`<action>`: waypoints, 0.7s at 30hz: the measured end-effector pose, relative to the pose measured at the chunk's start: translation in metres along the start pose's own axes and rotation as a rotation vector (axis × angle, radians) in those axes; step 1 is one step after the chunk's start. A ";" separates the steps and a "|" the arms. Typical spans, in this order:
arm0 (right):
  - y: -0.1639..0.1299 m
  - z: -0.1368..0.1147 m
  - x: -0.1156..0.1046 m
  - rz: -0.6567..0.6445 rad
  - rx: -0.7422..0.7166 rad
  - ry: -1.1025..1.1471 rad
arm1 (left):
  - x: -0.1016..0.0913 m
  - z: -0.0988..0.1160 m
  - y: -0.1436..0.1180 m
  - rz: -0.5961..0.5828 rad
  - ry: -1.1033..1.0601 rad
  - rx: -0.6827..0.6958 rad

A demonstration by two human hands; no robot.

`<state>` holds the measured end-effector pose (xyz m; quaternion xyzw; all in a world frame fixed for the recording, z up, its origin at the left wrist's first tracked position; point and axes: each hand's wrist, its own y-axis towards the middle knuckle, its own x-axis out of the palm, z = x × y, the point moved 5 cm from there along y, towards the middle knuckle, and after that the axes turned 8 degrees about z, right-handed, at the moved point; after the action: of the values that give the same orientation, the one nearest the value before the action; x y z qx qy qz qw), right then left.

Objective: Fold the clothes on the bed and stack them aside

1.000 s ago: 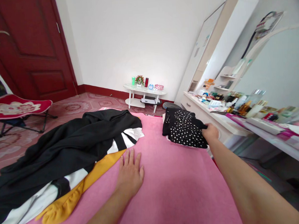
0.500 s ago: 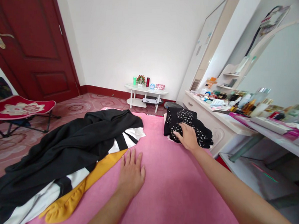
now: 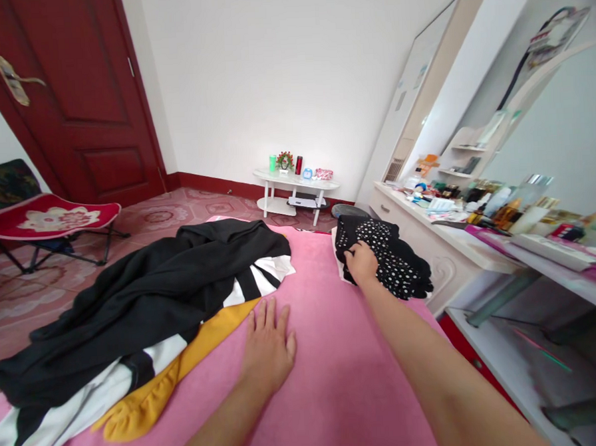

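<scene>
Right hand (image 3: 361,261) stretched far forward, fingers curled onto the near left edge of the black dotted garment (image 3: 387,258); seems to pinch the cloth, though the grip itself not clearly visible. Garment folded in a small heap at the far right corner of the pink blanket (image 3: 335,354), just beside the white dressing table (image 3: 446,242) full of bottles. Left hand (image 3: 268,347) flat on the blanket, palm down, fingers spread and holding nothing. To the left of it, a pile of black, white and yellow clothes (image 3: 133,311), spread over the left side, near but not touching the hand. Farther back: small white side table (image 3: 296,183), dark red door (image 3: 81,94), folding chair (image 3: 48,219)
</scene>
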<state>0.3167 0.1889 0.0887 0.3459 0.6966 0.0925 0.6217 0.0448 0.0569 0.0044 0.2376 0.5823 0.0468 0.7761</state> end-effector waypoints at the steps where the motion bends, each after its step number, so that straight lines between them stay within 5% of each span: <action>1: 0.009 0.014 -0.008 0.008 0.038 -0.002 | 0.000 0.000 0.000 0.000 -0.004 -0.003; 5: 0.047 0.077 -0.057 0.114 0.109 -0.129 | 0.002 -0.001 0.000 0.003 -0.017 -0.010; 8: 0.060 0.099 -0.086 0.219 0.092 -0.202 | 0.003 -0.002 0.000 0.007 -0.018 -0.019; 11: 0.042 0.082 -0.085 0.220 0.006 -0.214 | 0.003 -0.001 0.001 0.010 -0.018 -0.021; 17: -0.024 0.015 -0.042 -0.067 -0.275 -0.198 | 0.000 0.001 0.000 0.013 -0.005 -0.003; 21: -0.005 0.012 -0.049 -0.005 -0.153 -0.137 | -0.001 0.002 0.000 0.018 0.006 0.010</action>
<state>0.3255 0.1523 0.1225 0.3012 0.6442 0.1203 0.6927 0.0464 0.0562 0.0053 0.2468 0.5826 0.0516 0.7726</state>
